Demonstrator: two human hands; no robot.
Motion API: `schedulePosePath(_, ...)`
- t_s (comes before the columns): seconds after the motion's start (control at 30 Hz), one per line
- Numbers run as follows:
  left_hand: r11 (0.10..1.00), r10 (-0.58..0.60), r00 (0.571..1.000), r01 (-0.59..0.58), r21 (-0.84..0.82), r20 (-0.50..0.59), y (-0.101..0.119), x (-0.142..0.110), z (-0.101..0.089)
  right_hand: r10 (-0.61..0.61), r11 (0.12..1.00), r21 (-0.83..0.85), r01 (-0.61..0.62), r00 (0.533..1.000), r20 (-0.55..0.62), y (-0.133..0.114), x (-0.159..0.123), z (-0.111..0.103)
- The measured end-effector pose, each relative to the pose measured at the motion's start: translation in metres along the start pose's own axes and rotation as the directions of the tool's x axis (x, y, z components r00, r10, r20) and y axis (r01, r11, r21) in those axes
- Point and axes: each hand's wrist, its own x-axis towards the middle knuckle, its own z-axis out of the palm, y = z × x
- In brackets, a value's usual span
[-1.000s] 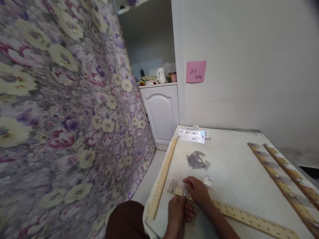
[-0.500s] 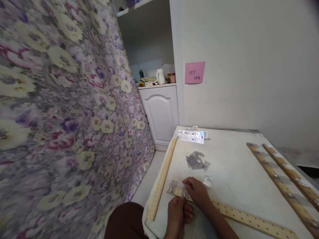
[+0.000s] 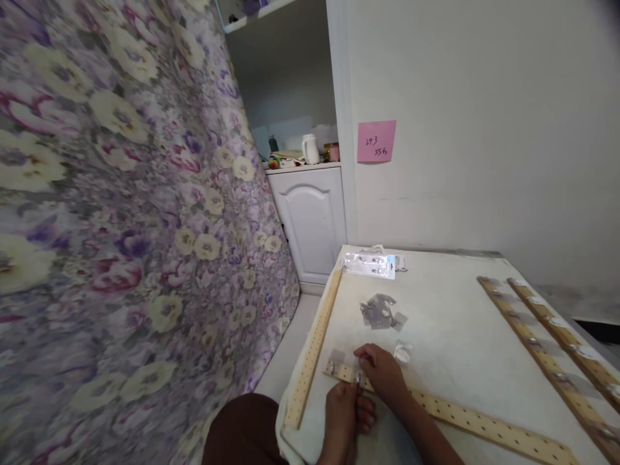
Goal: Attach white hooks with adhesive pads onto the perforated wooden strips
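Metal clip [image 3: 358, 378] is sitting at one o'clock from your nearer left hand [image 3: 346, 408], fingers curled, hold unclear | perforated strip [image 3: 477, 420] is lying ten-to-four on the tabletop [image 3: 445, 323] | your right hand [image 3: 382, 371] is resting half-closed at clip's three o'clock, hold unclear

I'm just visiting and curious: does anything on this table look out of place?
Nothing looks clearly spilled or broken. The grey pile on the table looks untidy, its pieces jumbled together, unlike the two boards at right, lying side by side.
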Motion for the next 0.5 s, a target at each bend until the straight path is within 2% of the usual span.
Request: schedulePosePath(0.5,0.999,0.002,1.000,-0.001,0.052,-0.014,0.0019,-0.0026,0.0020,-0.019,1.000,-0.018,0.020,0.999,0.049,-0.0038,-0.0031,-0.0046)
